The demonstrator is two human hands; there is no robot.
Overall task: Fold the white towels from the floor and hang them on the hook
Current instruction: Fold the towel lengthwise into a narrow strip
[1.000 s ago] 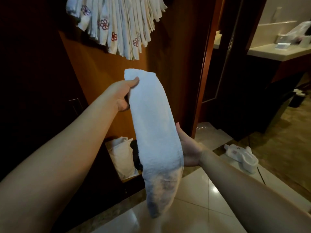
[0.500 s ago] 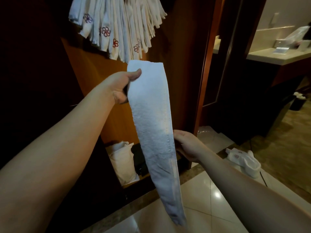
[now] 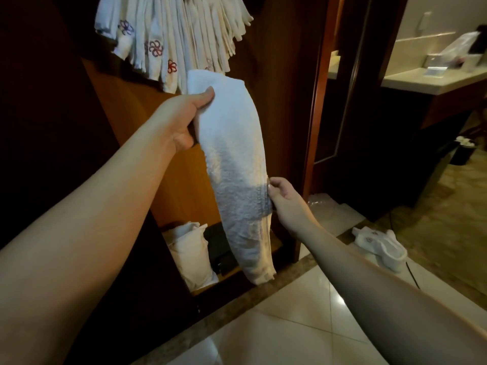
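The left hand (image 3: 184,114) gripped the folded towel's (image 3: 234,159) top; the right hand (image 3: 286,198) pinched its edge. A white bag (image 3: 191,255) sat in the cabinet's bottom shelf (image 3: 275,247).

a warm orange-brown wooden panel (image 3: 123,119) fills the left centre of the frame, with a very dark wall (image 3: 39,101) at far left. low down, an open shelf (image 3: 210,280) holds a white cloth bag (image 3: 192,256) beside a black object (image 3: 221,248). a reddish wooden door frame (image 3: 316,101) stands upright right of centre. glossy cream floor tiles (image 3: 303,312) with a speckled stone border (image 3: 200,330) cover the bottom. at upper right, a pale worktop (image 3: 432,80) sits over a dark cabinet (image 3: 395,154); a black bin (image 3: 461,154) stands at the right edge.
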